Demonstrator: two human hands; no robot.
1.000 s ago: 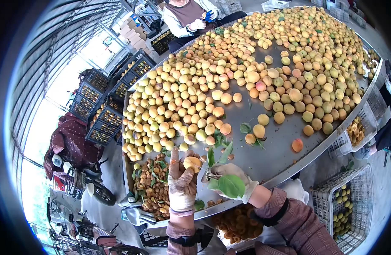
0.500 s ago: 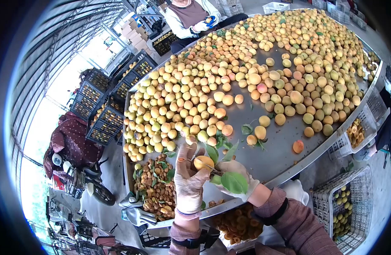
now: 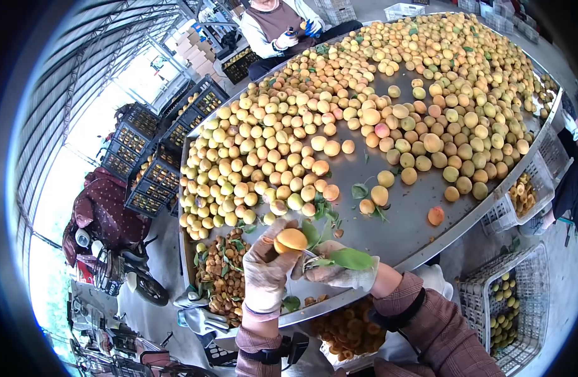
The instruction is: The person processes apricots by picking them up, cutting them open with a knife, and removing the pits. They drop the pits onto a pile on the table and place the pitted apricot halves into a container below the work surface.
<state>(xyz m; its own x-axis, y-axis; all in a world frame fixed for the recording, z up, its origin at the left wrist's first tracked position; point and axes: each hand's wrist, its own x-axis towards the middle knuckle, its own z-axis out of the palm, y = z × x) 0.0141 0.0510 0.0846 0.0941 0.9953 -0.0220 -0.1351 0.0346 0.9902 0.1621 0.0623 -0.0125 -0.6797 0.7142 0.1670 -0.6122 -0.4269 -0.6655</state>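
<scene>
In a stained white glove, my left hand (image 3: 265, 270) grips a yellow-orange apricot (image 3: 291, 240) between thumb and fingers. Close beside it on the right, my gloved right hand (image 3: 346, 278) is closed around a twig with green leaves (image 3: 353, 258), one large leaf lying over the fingers. The hands almost meet above the near edge of the metal table (image 3: 402, 229). Just beyond them lies a broad spread of apricots (image 3: 270, 147). Left of my left hand is a heap of brown pits and scraps (image 3: 220, 270) with some leaves.
Below the table edge sits a container of halved apricots (image 3: 352, 330). A grey crate (image 3: 534, 295) with green-yellow fruit stands at right. Grey gloves (image 3: 202, 319) lie at the near left corner. Another person (image 3: 279, 28) sits across the table, beside stacked black crates (image 3: 135, 135).
My left hand has moved slightly left and down with the apricot. The leafy twig is now away from the fruit, in my right hand. The person opposite has parted their hands.
</scene>
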